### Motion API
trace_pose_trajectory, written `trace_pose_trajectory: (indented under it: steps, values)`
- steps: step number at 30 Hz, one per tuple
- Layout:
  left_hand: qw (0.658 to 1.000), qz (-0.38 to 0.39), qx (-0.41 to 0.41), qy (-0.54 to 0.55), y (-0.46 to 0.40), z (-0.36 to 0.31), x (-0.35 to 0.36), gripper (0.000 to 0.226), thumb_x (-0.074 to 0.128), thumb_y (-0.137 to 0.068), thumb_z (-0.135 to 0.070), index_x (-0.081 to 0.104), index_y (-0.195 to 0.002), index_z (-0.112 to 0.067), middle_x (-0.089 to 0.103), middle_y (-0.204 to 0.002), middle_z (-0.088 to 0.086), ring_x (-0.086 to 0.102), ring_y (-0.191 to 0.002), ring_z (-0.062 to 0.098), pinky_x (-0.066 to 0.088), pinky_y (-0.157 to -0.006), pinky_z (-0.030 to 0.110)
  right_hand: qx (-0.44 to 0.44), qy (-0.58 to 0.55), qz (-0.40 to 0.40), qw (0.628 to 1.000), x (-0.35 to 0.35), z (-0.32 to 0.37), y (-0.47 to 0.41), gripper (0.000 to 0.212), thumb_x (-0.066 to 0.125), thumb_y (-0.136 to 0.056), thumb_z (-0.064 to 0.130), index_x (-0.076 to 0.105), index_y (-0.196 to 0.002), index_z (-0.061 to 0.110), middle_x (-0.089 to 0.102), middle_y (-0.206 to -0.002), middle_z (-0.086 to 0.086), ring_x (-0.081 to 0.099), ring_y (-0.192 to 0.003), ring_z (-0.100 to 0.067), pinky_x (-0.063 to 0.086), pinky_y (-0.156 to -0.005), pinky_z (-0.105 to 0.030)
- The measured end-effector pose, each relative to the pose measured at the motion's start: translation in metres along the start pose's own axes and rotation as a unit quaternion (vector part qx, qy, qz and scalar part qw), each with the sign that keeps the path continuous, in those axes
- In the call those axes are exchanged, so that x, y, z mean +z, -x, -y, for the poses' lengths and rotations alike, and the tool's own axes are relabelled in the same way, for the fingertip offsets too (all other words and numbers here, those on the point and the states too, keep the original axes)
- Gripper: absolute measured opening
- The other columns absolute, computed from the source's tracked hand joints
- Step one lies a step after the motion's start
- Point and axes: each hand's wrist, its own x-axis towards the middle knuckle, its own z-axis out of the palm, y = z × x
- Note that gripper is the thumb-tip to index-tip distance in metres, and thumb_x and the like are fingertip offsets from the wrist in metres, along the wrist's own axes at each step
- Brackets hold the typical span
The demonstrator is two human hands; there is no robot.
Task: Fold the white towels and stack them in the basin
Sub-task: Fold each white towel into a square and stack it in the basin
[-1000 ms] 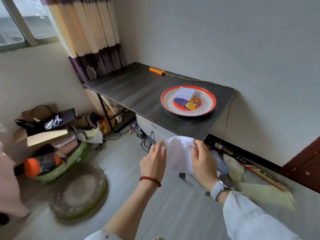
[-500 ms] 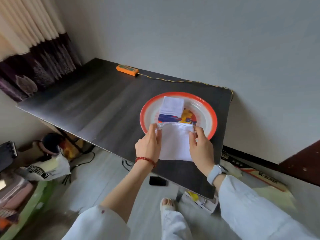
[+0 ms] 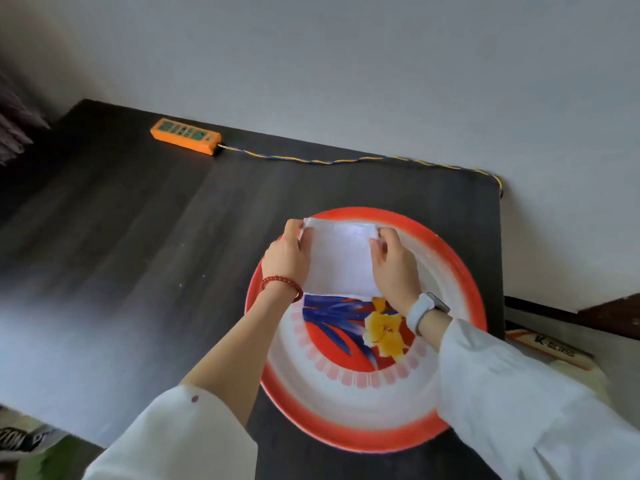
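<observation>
Over basin [image 3: 460, 278], white folded towel [image 3: 341, 261], smooth

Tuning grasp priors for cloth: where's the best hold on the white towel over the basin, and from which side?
Probably the two far corners, one from each side. The white towel lies flat in the basin, and the left hand and right hand each pinch a far corner from its own side, keeping the fold squared. A single middle pinch would likely bunch it.
</observation>
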Motion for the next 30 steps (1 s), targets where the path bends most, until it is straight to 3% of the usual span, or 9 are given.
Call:
trace_pose_trajectory:
  steps: [4, 7, 15, 21, 23, 27, 29, 30]
  values:
    - [0.999, 0.039, -0.006, -0.017, -0.034, 0.016, 0.024, 0.028, 0.034, -0.097, -0.036, 0.047, -0.110, -0.015, 0.055, -0.074, 0.005, 0.046, -0.065, 0.028, 0.034, -0.059, 0.031, 0.015, 0.016, 0.005, 1.000, 0.022, -0.017, -0.020, 0.023, 0.041, -0.097, 0.022, 0.052, -0.113, 0.009, 0.043, -0.059, 0.009, 0.042, -0.051, -0.010, 0.033, -0.048, -0.027]
    - [0.998, 0.052, 0.003, -0.032, -0.044, 0.028, 0.039, 0.027, 0.033, -0.098, -0.035, 0.045, -0.107, -0.013, 0.048, -0.064, -0.004, 0.043, -0.055, 0.022, 0.028, -0.049, 0.029, 0.025, 0.037, 0.010, 0.999, 0.031, -0.025, -0.025, 0.024, 0.040, -0.098, 0.024, 0.053, -0.112, 0.010, 0.041, -0.057, 0.012, 0.040, -0.050, -0.008, 0.032, -0.048, -0.026]
    - [0.997, 0.079, -0.010, -0.020, -0.041, 0.034, 0.054, 0.028, 0.035, -0.097, -0.038, 0.044, -0.111, -0.016, 0.057, -0.077, 0.007, 0.053, -0.069, 0.033, 0.034, -0.058, 0.033, 0.037, 0.069, 0.019, 0.997, 0.031, -0.034, -0.020, 0.022, 0.040, -0.098, 0.025, 0.052, -0.110, 0.011, 0.039, -0.057, 0.014, 0.040, -0.049, -0.004, 0.030, -0.048, -0.016]
    - [0.995, 0.080, -0.028, -0.056, -0.037, 0.037, 0.059, 0.029, 0.034, -0.096, -0.041, 0.043, -0.108, -0.016, 0.059, -0.078, 0.010, 0.053, -0.071, 0.034, 0.029, -0.057, 0.032, 0.026, 0.103, 0.013, 0.994, 0.036, -0.038, -0.017, 0.021, 0.042, -0.097, 0.025, 0.053, -0.107, 0.010, 0.041, -0.065, 0.012, 0.040, -0.053, -0.003, 0.028, -0.051, -0.013]
    - [0.994, 0.078, -0.032, -0.070, -0.037, 0.038, 0.059, 0.031, 0.033, -0.095, -0.044, 0.041, -0.105, -0.016, 0.055, -0.073, 0.007, 0.053, -0.070, 0.033, 0.029, -0.056, 0.032, 0.040, 0.108, 0.013, 0.993, 0.037, -0.041, -0.017, 0.022, 0.043, -0.097, 0.027, 0.052, -0.107, 0.010, 0.044, -0.070, 0.008, 0.041, -0.055, -0.004, 0.031, -0.051, -0.017]
    - [0.993, 0.068, -0.052, -0.084, -0.033, 0.036, 0.054, 0.034, 0.035, -0.094, -0.047, 0.041, -0.104, -0.015, 0.061, -0.084, 0.008, 0.056, -0.075, 0.033, 0.032, -0.059, 0.032, 0.106, 0.083, 0.026, 0.991, 0.036, -0.037, -0.019, 0.032, 0.046, -0.095, 0.030, 0.044, -0.120, 0.012, 0.055, -0.083, -0.004, 0.054, -0.066, -0.020, 0.049, -0.056, -0.039]
    - [0.998, 0.012, 0.004, -0.065, -0.029, 0.034, 0.046, 0.027, 0.045, -0.093, -0.036, 0.047, -0.105, -0.011, 0.060, -0.095, 0.009, 0.057, -0.083, 0.033, 0.037, -0.061, 0.034, 0.079, 0.104, -0.015, 0.991, 0.032, -0.031, -0.017, 0.033, 0.048, -0.094, 0.026, 0.045, -0.123, 0.010, 0.057, -0.099, -0.008, 0.056, -0.080, -0.022, 0.051, -0.064, -0.038]
    - [0.995, -0.020, 0.075, -0.064, -0.026, 0.032, 0.041, 0.021, 0.051, -0.091, -0.025, 0.052, -0.102, -0.007, 0.060, -0.096, 0.011, 0.057, -0.084, 0.034, 0.041, -0.063, 0.036, 0.036, 0.130, -0.037, 0.990, 0.029, -0.029, -0.015, 0.031, 0.049, -0.093, 0.021, 0.048, -0.121, 0.008, 0.057, -0.106, -0.010, 0.056, -0.089, -0.024, 0.052, -0.070, -0.039]
